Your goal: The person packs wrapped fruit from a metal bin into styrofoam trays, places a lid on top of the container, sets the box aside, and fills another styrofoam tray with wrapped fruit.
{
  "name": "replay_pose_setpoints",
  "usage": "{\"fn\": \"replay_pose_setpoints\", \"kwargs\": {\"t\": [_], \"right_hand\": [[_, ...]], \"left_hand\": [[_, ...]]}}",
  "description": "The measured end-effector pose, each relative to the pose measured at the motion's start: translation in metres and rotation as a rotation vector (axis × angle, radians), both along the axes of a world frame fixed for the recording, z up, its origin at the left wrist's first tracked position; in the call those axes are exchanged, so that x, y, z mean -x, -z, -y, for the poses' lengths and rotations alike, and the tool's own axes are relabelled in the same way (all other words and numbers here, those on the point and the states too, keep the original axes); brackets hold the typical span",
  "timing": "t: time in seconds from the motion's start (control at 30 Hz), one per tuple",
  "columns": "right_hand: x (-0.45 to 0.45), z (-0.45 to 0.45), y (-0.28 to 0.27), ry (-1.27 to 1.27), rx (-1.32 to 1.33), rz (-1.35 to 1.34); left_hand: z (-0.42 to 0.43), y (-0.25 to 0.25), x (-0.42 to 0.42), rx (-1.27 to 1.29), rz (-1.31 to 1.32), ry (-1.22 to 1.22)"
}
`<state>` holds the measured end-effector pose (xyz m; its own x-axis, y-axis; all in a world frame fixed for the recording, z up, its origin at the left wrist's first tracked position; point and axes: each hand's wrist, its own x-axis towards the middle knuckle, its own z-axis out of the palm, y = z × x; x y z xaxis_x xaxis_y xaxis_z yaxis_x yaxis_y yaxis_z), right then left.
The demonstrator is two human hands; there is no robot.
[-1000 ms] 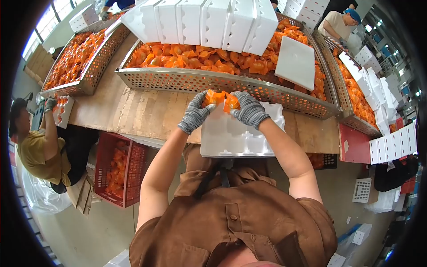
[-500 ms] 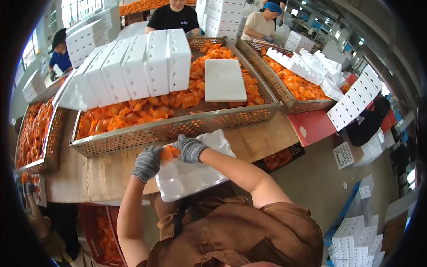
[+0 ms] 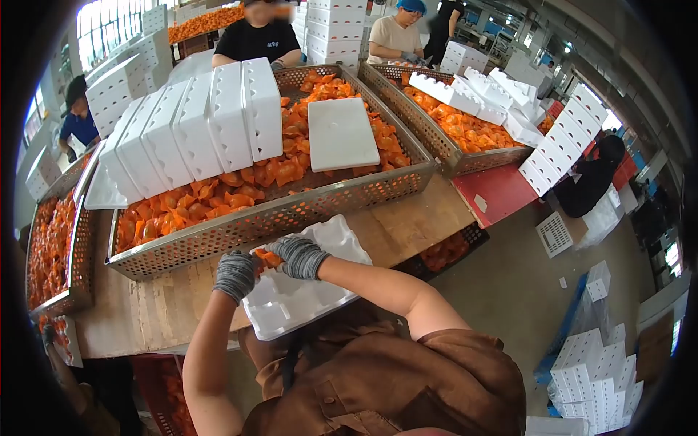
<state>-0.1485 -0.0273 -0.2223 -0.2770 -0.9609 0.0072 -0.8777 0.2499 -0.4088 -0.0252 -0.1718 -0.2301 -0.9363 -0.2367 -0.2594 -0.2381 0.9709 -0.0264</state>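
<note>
In grey knitted gloves, both hands are over the near left part of a white foam tray [image 3: 305, 299] with moulded hollows. A bright orange film-wrapped piece [image 3: 268, 258], perhaps a wrapped fruit, is between them. My left hand [image 3: 236, 275] is closed on its left side. My right hand [image 3: 302, 257] has its fingers bent round its right side. The tray lies at the table's near edge, tilted in view, with no piece visible in its hollows. Just beyond stands a perforated metal bin [image 3: 276, 218] heaped with similar orange pieces [image 3: 189, 207].
White foam boxes [image 3: 196, 131] stand in a row across the bin, and a flat foam lid [image 3: 342, 134] lies on the pieces. More bins [image 3: 465, 156] flank it, with co-workers behind. Red crates [image 3: 156, 392] sit below the table [image 3: 167, 312]. Stacked boxes [image 3: 596, 378] stand on the floor.
The view has shifted slightly, so the scene sits lower and further left. Both hands stay at the orange piece; my right hand is now more closely bent over it.
</note>
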Motion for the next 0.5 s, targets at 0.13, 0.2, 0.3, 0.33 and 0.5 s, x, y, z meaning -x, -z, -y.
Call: {"fn": "replay_pose_setpoints", "kwargs": {"t": [0.13,0.2,0.3,0.33,0.5], "right_hand": [[0.003,0.002,0.005,0.045,0.294,0.081],[-0.004,-0.001,-0.014,0.089,0.283,0.071],[-0.025,0.002,-0.069,0.036,-0.312,-0.128],[-0.020,0.012,-0.039,0.038,-0.277,-0.212],[-0.029,0.028,-0.016,0.103,-0.227,-0.231]], "left_hand": [[0.011,-0.007,-0.018,-0.211,-0.243,0.038],[0.029,0.009,-0.023,-0.671,-0.401,-0.180],[0.034,0.018,-0.021,-0.259,-0.377,0.020],[0.035,0.025,-0.016,-0.173,-0.313,0.001],[0.031,0.017,-0.004,-0.202,-0.214,-0.151]]}}
